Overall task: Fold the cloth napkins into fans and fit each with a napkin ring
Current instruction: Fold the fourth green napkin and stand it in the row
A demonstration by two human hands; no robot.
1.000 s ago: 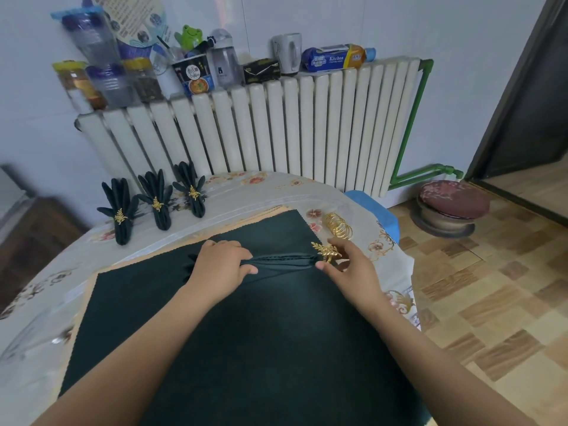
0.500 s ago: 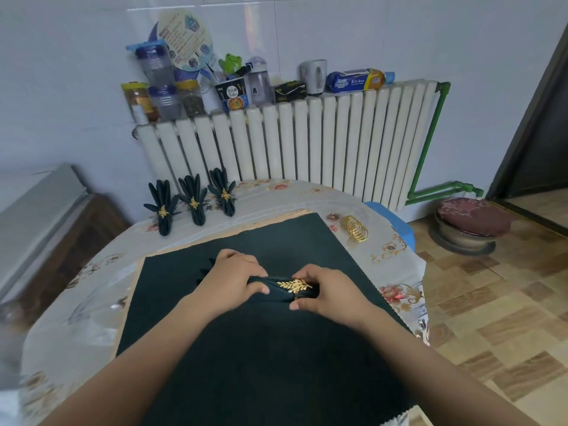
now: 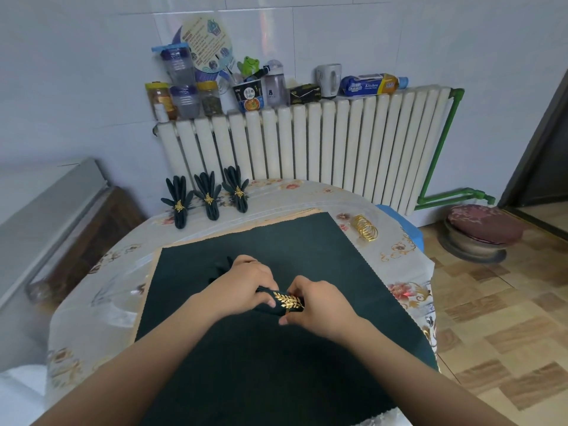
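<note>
Gold leaf-pattern napkin ring now sits farther along the pleated dark green cloth napkin than half a second ago, both hands drawn closer together; left hand curls its fingers over the bundle on the dark green mat; right hand pinches the ring between thumb and fingertips; three finished dark fan napkins stand beyond; loose gold rings lie right

The left hand grips a pleated dark green napkin while the right hand pinches a gold leaf ring around it. Both rest on a dark green cloth. 3 finished fans stand near the radiator.
</note>
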